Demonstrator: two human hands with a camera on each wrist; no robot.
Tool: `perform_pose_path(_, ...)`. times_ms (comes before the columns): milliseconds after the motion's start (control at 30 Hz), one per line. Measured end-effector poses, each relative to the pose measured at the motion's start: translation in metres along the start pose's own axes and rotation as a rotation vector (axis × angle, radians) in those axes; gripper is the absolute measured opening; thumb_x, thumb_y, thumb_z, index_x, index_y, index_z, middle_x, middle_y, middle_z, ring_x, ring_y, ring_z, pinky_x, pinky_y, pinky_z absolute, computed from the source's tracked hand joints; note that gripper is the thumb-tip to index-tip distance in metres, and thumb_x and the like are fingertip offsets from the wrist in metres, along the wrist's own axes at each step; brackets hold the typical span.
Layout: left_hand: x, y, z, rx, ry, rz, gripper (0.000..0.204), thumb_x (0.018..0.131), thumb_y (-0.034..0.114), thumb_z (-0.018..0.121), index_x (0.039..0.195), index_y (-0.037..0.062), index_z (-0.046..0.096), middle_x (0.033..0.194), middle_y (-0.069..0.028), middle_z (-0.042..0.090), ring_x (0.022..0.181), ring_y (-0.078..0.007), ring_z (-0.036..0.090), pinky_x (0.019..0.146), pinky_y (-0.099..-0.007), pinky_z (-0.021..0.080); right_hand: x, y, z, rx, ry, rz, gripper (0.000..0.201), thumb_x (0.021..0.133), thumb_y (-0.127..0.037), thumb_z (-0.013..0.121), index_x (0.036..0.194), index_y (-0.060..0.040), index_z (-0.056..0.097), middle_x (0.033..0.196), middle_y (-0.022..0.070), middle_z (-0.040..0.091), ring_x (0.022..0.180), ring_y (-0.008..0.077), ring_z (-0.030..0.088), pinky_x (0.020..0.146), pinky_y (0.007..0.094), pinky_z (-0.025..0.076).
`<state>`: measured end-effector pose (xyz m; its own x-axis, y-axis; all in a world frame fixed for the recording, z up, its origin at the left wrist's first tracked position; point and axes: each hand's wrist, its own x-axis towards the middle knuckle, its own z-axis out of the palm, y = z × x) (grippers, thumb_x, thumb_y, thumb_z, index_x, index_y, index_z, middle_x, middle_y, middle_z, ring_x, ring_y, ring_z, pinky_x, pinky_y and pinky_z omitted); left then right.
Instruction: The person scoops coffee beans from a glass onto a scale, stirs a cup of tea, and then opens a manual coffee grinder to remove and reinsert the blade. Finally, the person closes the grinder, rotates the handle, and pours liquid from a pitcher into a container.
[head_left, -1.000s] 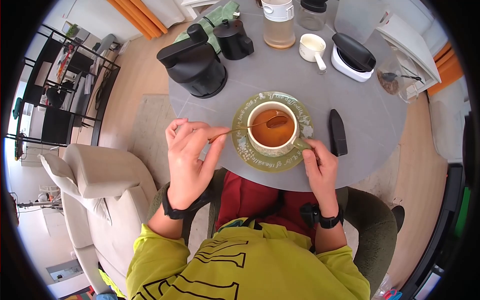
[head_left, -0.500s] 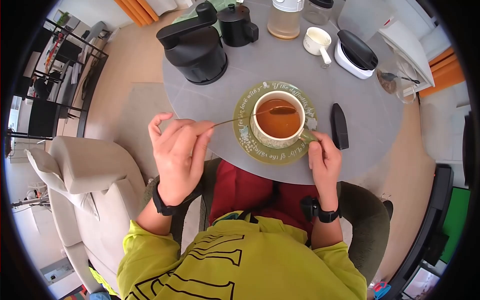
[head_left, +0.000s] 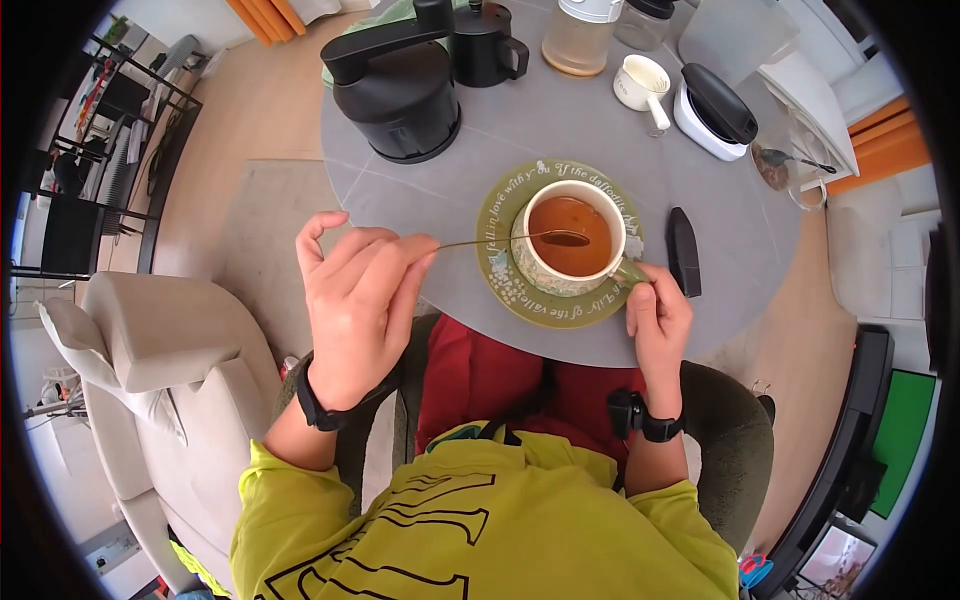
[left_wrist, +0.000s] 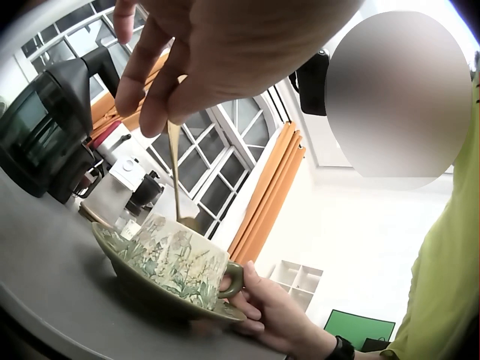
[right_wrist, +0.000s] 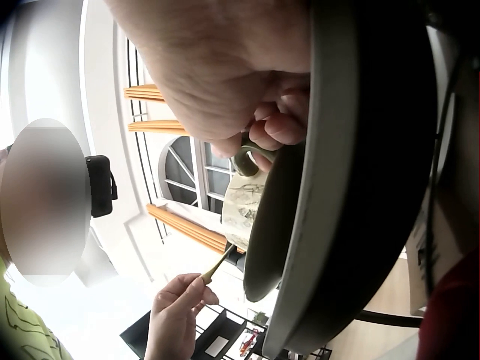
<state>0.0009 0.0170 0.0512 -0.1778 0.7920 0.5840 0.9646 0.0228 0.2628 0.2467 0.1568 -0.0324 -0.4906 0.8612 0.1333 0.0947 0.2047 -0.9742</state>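
A cup (head_left: 545,270) of brown liquid stands on a green saucer (head_left: 497,215) with white lettering. My left hand (head_left: 355,300) pinches the handle end of a thin gold spoon (head_left: 475,243), whose bowl lies over the cup at the liquid; whether it is dipped in, I cannot tell. With thumb and fingers, my right hand (head_left: 662,325) grips the cup's green handle (head_left: 630,271). From the side, the left wrist view shows the flowered cup (left_wrist: 176,259) with the spoon (left_wrist: 176,172) slanting down behind its rim.
On the grey table (head_left: 590,345) a black case (head_left: 683,252) lies right of the saucer. A black kettle-like appliance (head_left: 400,105), a black pot (head_left: 480,45), a small white cup (head_left: 640,82) and a black-and-white device (head_left: 712,110) stand farther back. A beige sofa (head_left: 180,320) is at the left.
The spoon's bowl has shifted from the cup's far side down toward its middle, and its shaft lies flatter. Both hands keep their holds. The head view has shifted slightly.
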Motion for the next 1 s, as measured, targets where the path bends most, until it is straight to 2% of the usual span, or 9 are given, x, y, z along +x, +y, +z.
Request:
perform_pose_path(133,0.001,-0.001,-0.002,-0.034,0.058,-0.015,0.012,0.077,0.0,0.067,0.085,0.0083,0.065,0.065,-0.0008,0.057,0.068,-0.0156,0.057,0.091,-0.0396,0.034,0.0,0.001,0.0,-0.006,0.002,-0.02,0.023,0.095,-0.019,0.057,0.102,0.0031,0.061,0.062,-0.0062,0.047,0.053,0.0005,0.037,0.047,0.018,0.028)
perform_pose_path(200,0.002,-0.003,-0.002,0.014,-0.004,-0.015,0.012,0.077,0.0,0.067,0.086,0.0082,0.065,0.066,-0.0008,0.057,0.069,-0.0158,0.057,0.09,-0.0396,0.034,0.0,0.001,0.0,-0.001,0.002,-0.019,0.023,0.095,-0.019,0.057,0.102,0.0031,0.061,0.062,-0.0064,0.046,0.052,0.0005,0.037,0.047,0.018,0.027)
perform_pose_path(433,0.002,-0.003,-0.003,-0.037,0.021,-0.024,0.011,0.077,0.001,0.067,0.086,0.0075,0.065,0.067,-0.0012,0.058,0.068,-0.0162,0.057,0.09,-0.0396,0.034,0.0,-0.002,0.0,0.03,-0.005,-0.003,0.024,0.096,-0.02,0.057,0.102,0.003,0.061,0.062,-0.0064,0.045,0.052,0.0003,0.036,0.046,0.0185,0.026)
perform_pose_path(533,0.002,-0.004,-0.005,-0.06,-0.058,-0.072,0.011,0.078,0.001,0.066,0.087,0.007,0.066,0.069,-0.002,0.06,0.069,-0.017,0.057,0.09,-0.0393,0.035,0.0,-0.004,-0.003,-0.005,-0.02,0.031,0.024,0.096,-0.02,0.057,0.103,0.0026,0.061,0.062,-0.0064,0.045,0.053,0.0011,0.036,0.047,0.0187,0.027)
perform_pose_path(633,0.002,-0.005,-0.008,-0.136,-0.106,-0.144,0.01,0.081,0.001,0.064,0.089,0.0056,0.067,0.07,-0.0022,0.061,0.067,-0.0164,0.057,0.091,-0.038,0.034,0.001,-0.02,-0.005,-0.049,-0.054,0.089,0.023,0.095,-0.019,0.057,0.104,0.0021,0.06,0.061,-0.0054,0.046,0.054,0.0024,0.038,0.048,0.0196,0.03)
perform_pose_path(700,0.0,-0.011,-0.008,-0.325,-0.096,-0.308,0.009,0.088,0.003,0.059,0.093,0.0,0.065,0.068,-0.0009,0.057,0.068,-0.0106,0.052,0.087,-0.0292,0.036,0.003,-0.031,-0.007,-0.083,-0.071,0.118,0.022,0.095,-0.018,0.057,0.104,0.0018,0.06,0.061,-0.0044,0.046,0.054,0.0031,0.039,0.049,0.0203,0.031)
perform_pose_path(733,0.0,-0.01,-0.008,-0.33,-0.098,-0.304,0.009,0.088,0.003,0.059,0.093,0.0,0.065,0.068,-0.0009,0.057,0.068,-0.0106,0.052,0.087,-0.0292,0.036,0.004,-0.035,-0.008,-0.115,-0.092,0.147,0.021,0.094,-0.017,0.057,0.105,0.0016,0.06,0.06,-0.0034,0.047,0.054,0.0038,0.041,0.05,0.0209,0.032)
perform_pose_path(800,0.0,-0.01,-0.008,-0.72,-0.002,-0.674,0.012,0.092,0.006,0.056,0.098,-0.0019,0.063,0.071,-0.0012,0.056,0.069,-0.0083,0.049,0.076,-0.0228,0.037,0.007,-0.044,-0.006,-0.112,-0.094,0.189,0.021,0.094,-0.017,0.057,0.104,0.0014,0.061,0.059,-0.0024,0.047,0.054,0.0042,0.041,0.05,0.0214,0.032)
perform_pose_path(1000,0.004,-0.013,-0.01,-0.861,0.034,-0.718,0.018,0.094,0.01,0.053,0.105,-0.0013,0.061,0.071,-0.0019,0.056,0.069,-0.008,0.05,0.071,-0.0208,0.036,0.016,-0.052,-0.011,-0.111,-0.193,0.332,0.024,0.095,-0.023,0.055,0.096,-0.0001,0.062,0.057,-0.0007,0.05,0.053,0.0045,0.044,0.05,0.0226,0.033)
